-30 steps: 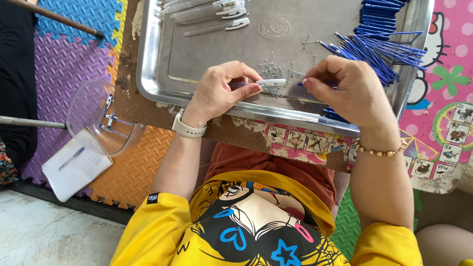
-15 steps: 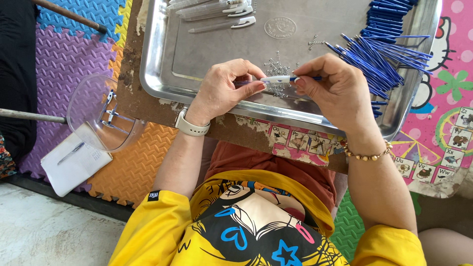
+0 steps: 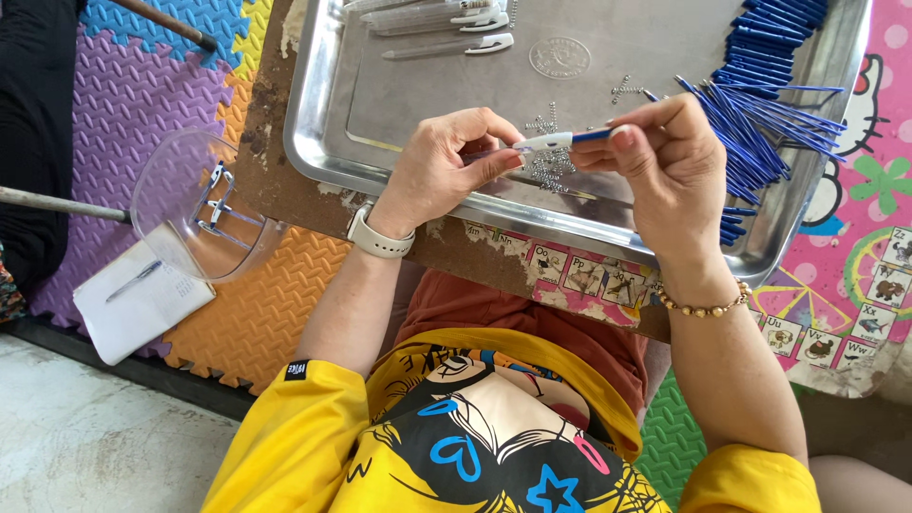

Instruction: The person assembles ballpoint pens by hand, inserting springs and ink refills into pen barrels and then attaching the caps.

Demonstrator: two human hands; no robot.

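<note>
Bright foam puzzle mats (image 3: 142, 104) underfoot, worn brown board across lap, steel tray (image 3: 328, 114) on top as landmark for all below.

Held just above tray's near rim, mid-width: pen barrel (image 3: 549, 142), white and clear, w/ blue refill (image 3: 597, 135) poking from its right end. Left hand (image 3: 446, 166) clenched round barrel's left part, thumb and fingers pinching it level. Right hand (image 3: 665, 161) pinching refill's tail btwn thumb and fingertips, rest of fingers curled. Looks like refill going into barrel, part way in.

For a clean fit, prob. best to:
- keep barrel and refill on one line, no angle at the mouth;
- grip refill close to barrel so thin tube doesn't bow;
- push straight, light force, stop at firm seat;
- stay over tray so any dropped bit lands inside.

Under the hands, on tray floor: small springs (image 3: 549, 169) in loose scatter. Tray's right side: blue refills (image 3: 769, 104) in a heap, some fanned over rim. Tray's far-left corner: finished clear pens (image 3: 446, 28) w/ white clips. Left of tray, off the board: clear plastic face shield (image 3: 190, 204), then notepad w/ pen (image 3: 138, 294).
</note>
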